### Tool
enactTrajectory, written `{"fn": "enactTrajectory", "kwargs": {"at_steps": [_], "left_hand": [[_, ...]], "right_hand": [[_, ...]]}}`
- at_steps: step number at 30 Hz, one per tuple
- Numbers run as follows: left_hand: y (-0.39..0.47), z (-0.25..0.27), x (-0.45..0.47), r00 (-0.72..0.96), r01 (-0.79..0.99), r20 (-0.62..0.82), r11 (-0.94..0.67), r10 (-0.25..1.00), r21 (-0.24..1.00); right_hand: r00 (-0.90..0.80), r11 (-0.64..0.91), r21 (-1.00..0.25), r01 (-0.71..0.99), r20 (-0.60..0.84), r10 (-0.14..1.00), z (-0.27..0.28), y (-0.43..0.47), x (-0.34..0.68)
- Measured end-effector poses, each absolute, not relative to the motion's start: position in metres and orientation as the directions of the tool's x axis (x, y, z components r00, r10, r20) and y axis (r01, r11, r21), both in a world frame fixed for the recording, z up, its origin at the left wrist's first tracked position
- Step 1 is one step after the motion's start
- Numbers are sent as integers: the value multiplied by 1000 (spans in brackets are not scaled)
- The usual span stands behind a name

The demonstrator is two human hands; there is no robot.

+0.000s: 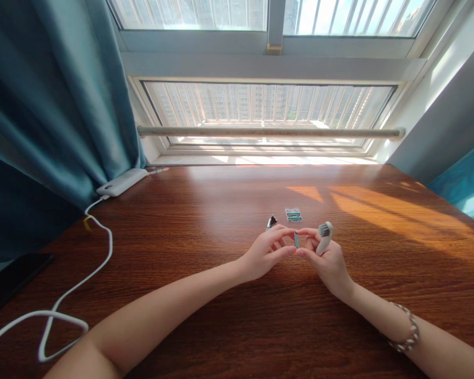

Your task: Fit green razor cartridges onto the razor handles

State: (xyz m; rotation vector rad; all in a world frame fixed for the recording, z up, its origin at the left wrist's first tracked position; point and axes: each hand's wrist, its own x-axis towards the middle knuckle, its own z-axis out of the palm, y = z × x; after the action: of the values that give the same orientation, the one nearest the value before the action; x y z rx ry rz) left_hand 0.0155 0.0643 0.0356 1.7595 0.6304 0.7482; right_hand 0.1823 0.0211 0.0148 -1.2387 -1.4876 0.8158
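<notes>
Between the fingertips of both hands stands a thin blue-green strip (296, 240), which resembles a razor cartridge; its exact kind is too small to tell. My left hand (266, 250) pinches it from the left with thumb and fingers. My right hand (332, 266) grips its other side. Tucked in that same hand is a white-handled tool (324, 239) with a grey head, its lower part hidden by the fingers. Just behind the left fingers is a small shiny silver and dark object (271, 222), partly hidden. Beyond the hands lies a clear case (293, 215) with green strips.
The brown wooden table (205, 210) reaches to a window with a rail (268, 132). At the left are a white device (122, 182), its white cable (109, 247), and a dark flat object (16, 281) at the edge. A blue curtain (71, 95) hangs there.
</notes>
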Motion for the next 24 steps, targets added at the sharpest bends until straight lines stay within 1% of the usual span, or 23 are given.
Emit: {"fn": "enactTrajectory", "kwargs": {"at_steps": [8,11,14,17,19,22,24], "left_hand": [[63,39,15,624,28,192,-267,757,963],[62,38,15,594,22,165,-222,787,975],[61,37,15,565,9,113,-142,817,990],[63,38,16,553,-88,58,-10,831,996],[66,38,16,567,-215,9,138,823,967],[73,39,16,618,-396,-55,371,784,840],[76,39,14,655,-458,-79,478,751,749]], "right_hand": [[39,226,-921,316,251,967,15,22,183],[39,223,-920,322,248,968,16,22,182],[29,219,-924,314,240,970,16,21,180],[22,224,-926,304,241,970,18,22,182],[20,232,-922,311,250,968,22,24,186],[-17,263,-908,327,273,962,32,29,195],[-46,281,-885,371,285,958,41,32,202]]}}
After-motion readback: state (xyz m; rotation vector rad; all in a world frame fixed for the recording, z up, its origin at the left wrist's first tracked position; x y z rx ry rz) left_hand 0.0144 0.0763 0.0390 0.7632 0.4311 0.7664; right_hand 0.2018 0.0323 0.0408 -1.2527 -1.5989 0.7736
